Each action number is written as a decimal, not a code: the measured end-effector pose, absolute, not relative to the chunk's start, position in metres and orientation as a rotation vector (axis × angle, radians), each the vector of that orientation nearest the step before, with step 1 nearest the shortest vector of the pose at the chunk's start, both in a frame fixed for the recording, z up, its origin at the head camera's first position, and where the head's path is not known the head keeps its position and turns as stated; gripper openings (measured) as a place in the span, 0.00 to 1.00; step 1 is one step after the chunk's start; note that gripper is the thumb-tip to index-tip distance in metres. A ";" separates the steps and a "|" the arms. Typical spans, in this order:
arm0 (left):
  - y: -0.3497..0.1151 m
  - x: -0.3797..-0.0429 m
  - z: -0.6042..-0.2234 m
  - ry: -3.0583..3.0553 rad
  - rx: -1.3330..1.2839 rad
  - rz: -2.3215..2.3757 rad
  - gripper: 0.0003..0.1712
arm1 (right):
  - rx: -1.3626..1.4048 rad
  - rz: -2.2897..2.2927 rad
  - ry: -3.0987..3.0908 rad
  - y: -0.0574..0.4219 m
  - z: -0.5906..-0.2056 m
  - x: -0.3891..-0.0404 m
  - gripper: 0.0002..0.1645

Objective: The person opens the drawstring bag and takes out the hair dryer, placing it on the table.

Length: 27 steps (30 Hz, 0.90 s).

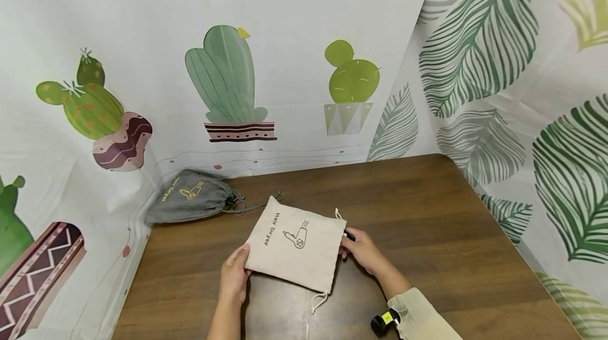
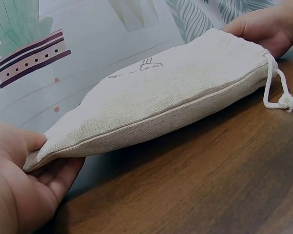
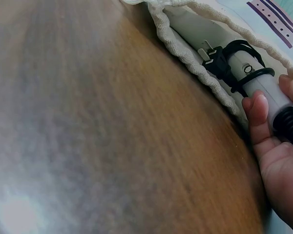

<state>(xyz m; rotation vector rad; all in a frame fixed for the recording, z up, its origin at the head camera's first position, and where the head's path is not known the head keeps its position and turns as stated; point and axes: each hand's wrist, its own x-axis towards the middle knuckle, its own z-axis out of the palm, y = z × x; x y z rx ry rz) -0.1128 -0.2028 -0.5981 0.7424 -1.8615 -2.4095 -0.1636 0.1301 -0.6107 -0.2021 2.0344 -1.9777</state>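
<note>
A cream drawstring bag [image 1: 313, 261] printed "Hair Dryer" is held tilted over the table, its mouth toward the right. My left hand [image 1: 234, 271] pinches the bag's closed end, thumb on top and fingers beneath, as the left wrist view shows. At the open mouth, my right hand [image 3: 278, 161] grips the pale handle of a hair dryer [image 3: 266, 90]. Its black cord is wrapped around the handle, and the two-pin plug [image 3: 217, 61] lies just inside the mouth. The bag hides the rest of the dryer. White drawstrings [image 2: 285, 100] dangle from the mouth's corners.
A grey drawstring bag [image 1: 190, 200], also printed "Hair Dryer", lies at the table's back left, its cord trailing toward the cream bag. The brown wooden table [image 1: 427, 208] meets printed cloth walls [image 1: 294, 7] behind. A small black device [image 1: 382, 323] is on my right wrist.
</note>
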 end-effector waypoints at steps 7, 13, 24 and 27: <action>-0.203 -0.113 -0.598 -1.853 0.769 -2.351 0.24 | -0.213 -1.994 2.019 0.131 -0.613 -0.164 0.10; -0.204 -0.111 -0.598 -1.871 0.796 -2.344 0.29 | -0.210 -2.005 1.993 0.132 -0.614 -0.165 0.13; -0.201 -0.111 -0.598 -1.828 0.816 -2.327 0.27 | -0.217 -2.043 1.960 0.134 -0.613 -0.164 0.23; -0.201 -0.110 -0.597 -1.819 0.820 -2.327 0.27 | -0.188 -2.052 1.939 0.134 -0.613 -0.163 0.28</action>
